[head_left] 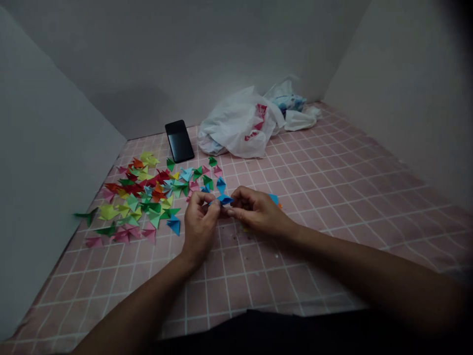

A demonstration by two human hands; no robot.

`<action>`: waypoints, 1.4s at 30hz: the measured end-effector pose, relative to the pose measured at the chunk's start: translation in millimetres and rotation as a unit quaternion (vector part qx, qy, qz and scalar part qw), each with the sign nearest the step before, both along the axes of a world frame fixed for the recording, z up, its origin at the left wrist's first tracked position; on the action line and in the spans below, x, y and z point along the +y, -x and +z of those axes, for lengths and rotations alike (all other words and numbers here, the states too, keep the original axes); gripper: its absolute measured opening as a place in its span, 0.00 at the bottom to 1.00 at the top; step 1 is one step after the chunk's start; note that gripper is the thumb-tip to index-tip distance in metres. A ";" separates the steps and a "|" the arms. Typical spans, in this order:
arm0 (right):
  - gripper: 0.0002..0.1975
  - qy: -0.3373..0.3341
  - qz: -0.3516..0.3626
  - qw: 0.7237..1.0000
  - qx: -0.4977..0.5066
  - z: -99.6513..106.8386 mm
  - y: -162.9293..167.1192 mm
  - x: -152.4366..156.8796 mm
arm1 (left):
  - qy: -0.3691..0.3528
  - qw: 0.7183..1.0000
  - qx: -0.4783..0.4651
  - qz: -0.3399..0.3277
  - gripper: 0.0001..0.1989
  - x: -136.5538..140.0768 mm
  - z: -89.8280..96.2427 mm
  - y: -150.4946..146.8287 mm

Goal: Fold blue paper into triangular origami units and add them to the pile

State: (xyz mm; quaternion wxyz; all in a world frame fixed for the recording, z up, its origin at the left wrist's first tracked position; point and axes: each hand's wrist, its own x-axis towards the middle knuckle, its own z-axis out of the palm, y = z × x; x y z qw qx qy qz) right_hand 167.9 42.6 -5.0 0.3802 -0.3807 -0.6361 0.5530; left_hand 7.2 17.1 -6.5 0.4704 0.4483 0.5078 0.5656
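A small folded blue paper crane (pixel 224 199) is held up between my two hands, above the checked cloth. My left hand (pixel 200 219) pinches its left side between thumb and fingers. The fingers of my right hand (pixel 260 213) are closed at the crane's right tip, and the exact grip there is partly hidden. Just beyond the crane lies another folded blue piece (pixel 220 185). Bits of blue paper (pixel 274 198) and orange paper (pixel 280 206) peek out behind my right hand. To the left spreads a pile of folded paper cranes (pixel 142 202) in several colours.
A black phone (pixel 180 141) leans or lies near the back wall. Right of it sits a crumpled white plastic bag (pixel 236 123) with red print, beside a smaller bluish bundle (pixel 290 102). Pink checked cloth (pixel 354 197) covers the surface, with grey walls (pixel 221 49) on three sides.
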 end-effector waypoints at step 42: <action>0.09 0.116 0.006 0.985 0.127 -7.0 -0.3 7.7 | 0.034 0.996 -0.027 -0.083 0.11 1.7 -2.2 -1.9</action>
